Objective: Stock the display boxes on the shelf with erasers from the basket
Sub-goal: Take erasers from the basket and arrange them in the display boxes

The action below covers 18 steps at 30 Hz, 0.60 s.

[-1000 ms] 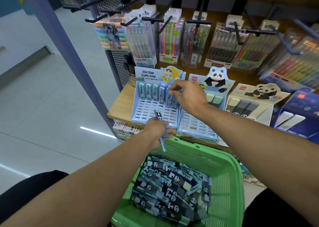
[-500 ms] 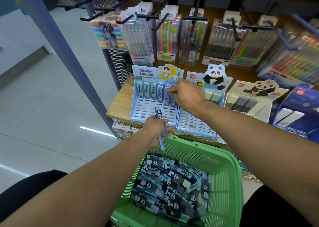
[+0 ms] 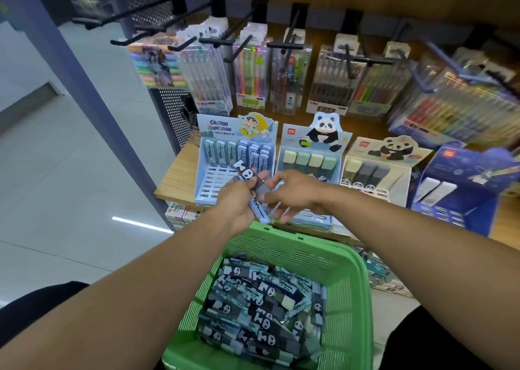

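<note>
Above the basket's far rim, my left hand (image 3: 235,200) grips a few panda erasers (image 3: 247,176); my right hand (image 3: 292,191) pinches one of them. Behind stands the blue display box (image 3: 205,172); below, the green basket (image 3: 349,285) holds many more.

Dim, bluish light, a bright glare streak on the floor (image 3: 142,224), blurred, bowed edges.

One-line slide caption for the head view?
Both hands hold panda erasers above the green basket, facing blue display boxes.
</note>
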Each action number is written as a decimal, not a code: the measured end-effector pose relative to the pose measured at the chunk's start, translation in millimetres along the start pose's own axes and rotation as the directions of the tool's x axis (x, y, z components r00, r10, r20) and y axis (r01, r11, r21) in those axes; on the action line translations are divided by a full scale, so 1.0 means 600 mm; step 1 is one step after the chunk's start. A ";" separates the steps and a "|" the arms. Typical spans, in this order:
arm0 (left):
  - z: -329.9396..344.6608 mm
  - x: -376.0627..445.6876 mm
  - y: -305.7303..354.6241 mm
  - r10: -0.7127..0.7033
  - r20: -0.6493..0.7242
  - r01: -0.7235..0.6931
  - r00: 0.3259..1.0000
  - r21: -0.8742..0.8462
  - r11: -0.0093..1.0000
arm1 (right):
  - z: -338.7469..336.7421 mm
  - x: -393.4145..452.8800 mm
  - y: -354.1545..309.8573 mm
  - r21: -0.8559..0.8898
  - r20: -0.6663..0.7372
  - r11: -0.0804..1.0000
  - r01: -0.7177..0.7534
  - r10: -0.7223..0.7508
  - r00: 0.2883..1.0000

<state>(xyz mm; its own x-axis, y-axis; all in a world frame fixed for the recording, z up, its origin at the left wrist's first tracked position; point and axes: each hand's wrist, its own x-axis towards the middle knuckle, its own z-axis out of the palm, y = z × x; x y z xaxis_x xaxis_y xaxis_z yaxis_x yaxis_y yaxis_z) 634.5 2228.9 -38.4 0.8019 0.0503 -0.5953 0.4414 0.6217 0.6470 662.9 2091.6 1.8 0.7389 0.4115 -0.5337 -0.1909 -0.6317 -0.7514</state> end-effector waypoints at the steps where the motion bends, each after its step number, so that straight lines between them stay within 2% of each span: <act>1: 0.009 -0.003 -0.001 -0.009 -0.002 0.009 1.000 -0.001 1.000 | -0.002 -0.005 0.004 0.065 0.005 0.998 -0.017 0.017 1.000; 5: 0.048 -0.014 -0.017 -0.021 0.009 0.021 1.000 0.027 0.999 | -0.036 -0.018 0.024 0.224 -0.157 0.974 -0.025 0.061 0.986; 8: 0.067 -0.022 -0.033 -0.073 -0.003 0.073 0.997 0.107 0.992 | -0.085 -0.046 0.037 0.248 -0.352 0.968 0.031 0.061 0.934; 12: 0.085 -0.038 -0.044 -0.193 -0.001 0.191 0.981 0.136 0.972 | -0.168 -0.098 0.066 0.241 -0.472 0.964 0.110 0.018 0.882; 15: 0.097 -0.046 -0.050 -0.230 0.046 0.218 0.972 0.184 0.958 | -0.228 -0.124 0.106 0.074 -0.596 0.994 0.077 -0.018 0.802; 18: 0.106 -0.054 -0.055 -0.237 0.105 0.208 0.966 0.229 0.951 | -0.266 -0.136 0.149 -0.258 -0.684 0.958 -0.126 -0.090 0.724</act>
<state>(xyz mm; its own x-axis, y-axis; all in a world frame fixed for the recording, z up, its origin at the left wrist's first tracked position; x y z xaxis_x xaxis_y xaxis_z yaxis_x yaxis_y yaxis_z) 619.5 2157.1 -10.3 0.7124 -0.1806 -0.6781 0.6787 0.4230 0.6004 688.4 1896.8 40.2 0.9940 -0.0952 -0.0533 -0.1088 -0.8264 -0.5525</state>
